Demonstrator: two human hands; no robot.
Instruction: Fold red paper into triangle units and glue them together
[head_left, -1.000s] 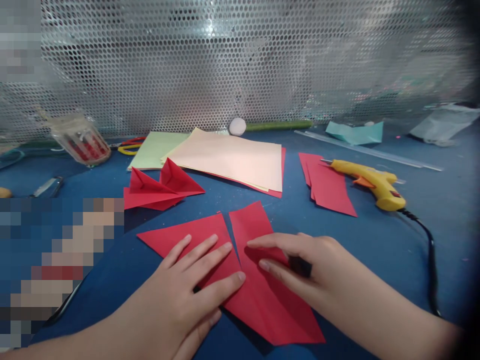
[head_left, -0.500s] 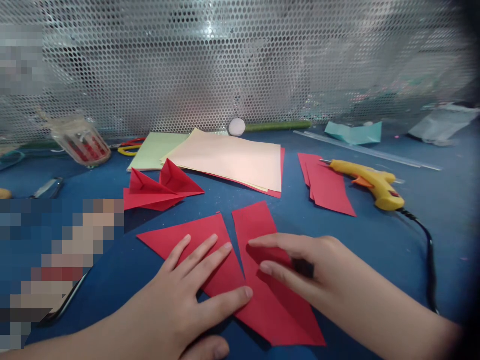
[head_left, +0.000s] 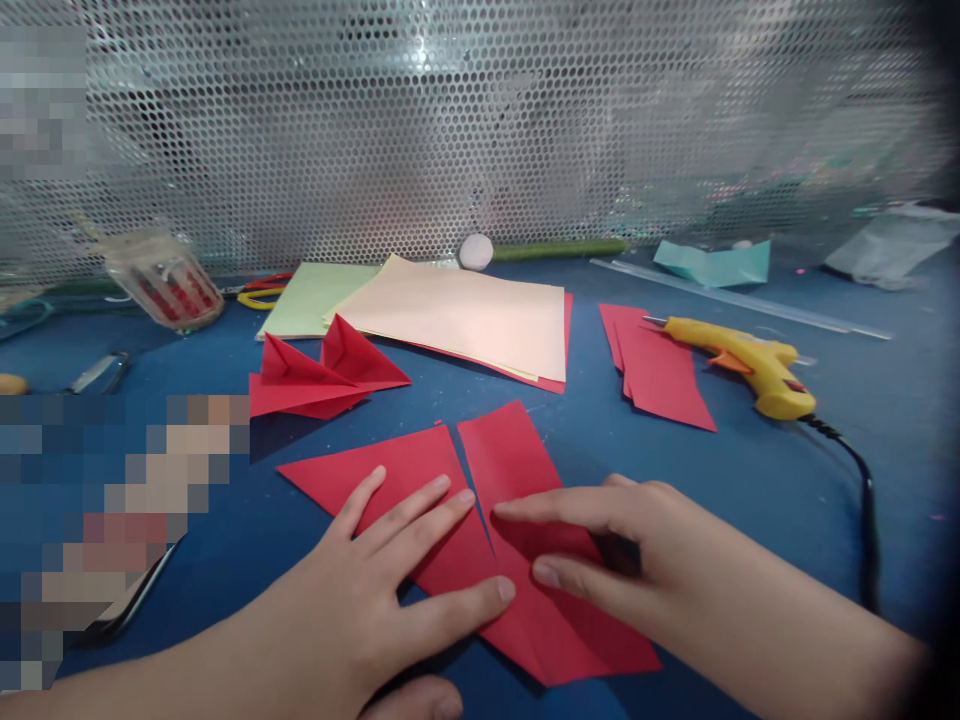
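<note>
Under both my hands is a folded sheet of red paper (head_left: 525,450), lying flat with a narrow slit between its left and right flaps. My left hand (head_left: 390,570) is spread across the left flap, its index fingertip reaching over the fold below the slit. On the right flap, my right hand (head_left: 607,540) rests its index finger and thumb, held apart; its other fingers are mostly hidden behind. Just beyond stands a red folded paper piece (head_left: 330,370) with two raised peaks.
Cream and green sheets (head_left: 465,315) lie behind, against a perforated metal screen (head_left: 420,140). At right, a yellow glue gun (head_left: 742,360) rests with its nozzle over red strips (head_left: 660,375), its black cord trailing forward. A glass jar (head_left: 165,280) and scissors (head_left: 262,297) are at back left.
The right flap has swung left, so the slit is narrower. My right hand has moved slightly nearer to me on the paper. My left hand stays spread on the left flap.
</note>
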